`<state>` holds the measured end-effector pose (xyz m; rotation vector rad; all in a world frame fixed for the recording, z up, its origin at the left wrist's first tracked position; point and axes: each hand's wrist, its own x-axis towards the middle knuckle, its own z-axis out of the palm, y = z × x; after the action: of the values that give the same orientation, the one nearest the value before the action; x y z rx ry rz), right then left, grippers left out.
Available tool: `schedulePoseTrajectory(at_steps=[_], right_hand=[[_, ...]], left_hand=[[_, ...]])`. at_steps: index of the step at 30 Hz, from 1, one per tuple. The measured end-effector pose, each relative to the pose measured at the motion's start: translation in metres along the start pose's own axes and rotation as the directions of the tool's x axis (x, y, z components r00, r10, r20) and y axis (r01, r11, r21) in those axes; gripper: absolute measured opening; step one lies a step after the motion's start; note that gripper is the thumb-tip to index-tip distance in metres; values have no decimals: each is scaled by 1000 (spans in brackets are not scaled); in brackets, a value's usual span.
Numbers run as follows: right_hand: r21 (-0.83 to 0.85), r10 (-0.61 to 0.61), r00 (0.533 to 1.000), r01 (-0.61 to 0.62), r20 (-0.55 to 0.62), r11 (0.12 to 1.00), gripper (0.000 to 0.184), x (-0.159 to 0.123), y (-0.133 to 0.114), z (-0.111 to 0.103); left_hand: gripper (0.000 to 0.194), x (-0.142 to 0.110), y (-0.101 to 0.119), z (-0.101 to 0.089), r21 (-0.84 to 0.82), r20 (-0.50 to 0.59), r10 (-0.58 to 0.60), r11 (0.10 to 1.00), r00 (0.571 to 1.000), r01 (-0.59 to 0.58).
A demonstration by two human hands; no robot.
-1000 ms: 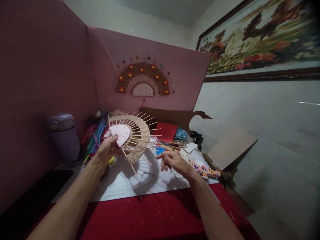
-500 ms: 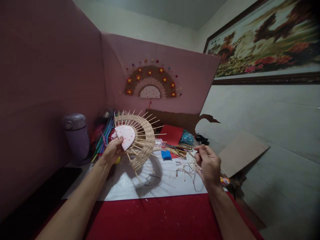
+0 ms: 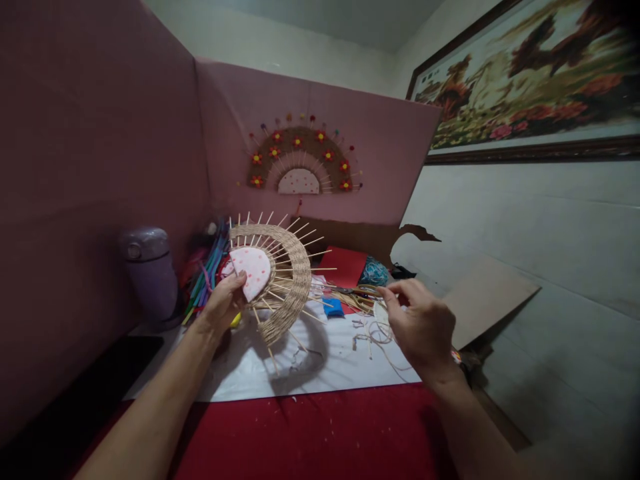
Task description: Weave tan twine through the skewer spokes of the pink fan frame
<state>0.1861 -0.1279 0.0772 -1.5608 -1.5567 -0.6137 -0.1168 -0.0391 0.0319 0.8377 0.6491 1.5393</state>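
My left hand (image 3: 227, 303) is closed on a half-round woven fan (image 3: 299, 273), with the thumb over its white centre piece (image 3: 255, 270) with pink dots. Thin sticks radiate from that piece through a curved band of tan twine and stick out past its outer edge. My right hand (image 3: 423, 330) is at the right, fingers pinched together; whatever they grip, if anything, is too thin to make out. Just left of its fingertips lie scissors (image 3: 367, 291) with yellowish handles. Loose twine (image 3: 377, 337) curls on the white sheet below.
A purple bottle (image 3: 153, 277) stands at the left beside colourful pipe cleaners (image 3: 207, 277). A blue packet (image 3: 332, 307), red sheet (image 3: 343, 267) and blue yarn (image 3: 373, 272) lie behind the fan. A finished-looking flowered fan (image 3: 299, 141) hangs on the pink panel (image 3: 380, 147).
My right hand has turned and shifted slightly left, its fingertips now nearer the scissors' handles. The fan stays in my left hand, turned only slightly.
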Motion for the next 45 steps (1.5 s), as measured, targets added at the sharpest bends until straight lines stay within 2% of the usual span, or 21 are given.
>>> schedulePoseTrajectory(at_steps=[2,5,7,10,13,15,18,21,25,27,31,35,38,41,45], right_hand=[[52,90,996,-91,11,995,20,9,-3,9],[-112,196,955,-175,221,978,23,23,-7,35],[-177,194,910,-136,368,975,34,31,-9,57],[-157,172,835,-105,523,982,43,40,-11,93],[-46,127,773,-126,622,991,25,44,-13,126],[7,90,753,-124,652,992,16,45,-18,146],[72,54,729,-141,683,987,15,41,-32,172],[122,51,751,-173,658,977,23,33,-50,193],[215,85,763,-284,641,934,4,32,-62,210],[282,112,754,-374,648,883,9,41,-60,213],[421,137,684,-580,717,697,21,75,-49,208],[506,159,642,-712,750,488,13,108,-35,189],[533,169,623,-757,764,380,10,125,-22,169],[552,126,616,-765,777,332,7,137,-10,150],[587,67,656,-713,752,383,11,147,-1,130]], left_hand=[[19,1,1,0,11,-16,10,1000,1000,-10],[18,3,3,-2,17,-47,42,999,998,-41],[18,4,4,-5,14,-63,66,998,996,-65],[21,7,6,-10,7,-64,82,997,995,-82],[22,9,8,-12,2,-80,81,997,994,-81],[23,10,10,-13,-5,-95,82,997,992,-83],[24,9,13,-12,-16,-99,85,996,992,-86],[25,7,16,-11,-16,-116,99,995,988,-102],[26,5,21,-9,-24,-138,117,992,983,-122],[25,4,22,-9,-26,-154,124,991,980,-129],[25,7,19,-10,-16,-173,104,994,979,-108],[21,10,13,-12,22,-163,85,996,983,-83],[18,11,8,-14,77,-157,66,996,985,-55],[15,13,4,-17,147,-176,16,989,984,11],[11,17,-2,-19,184,-217,-30,980,976,71]])
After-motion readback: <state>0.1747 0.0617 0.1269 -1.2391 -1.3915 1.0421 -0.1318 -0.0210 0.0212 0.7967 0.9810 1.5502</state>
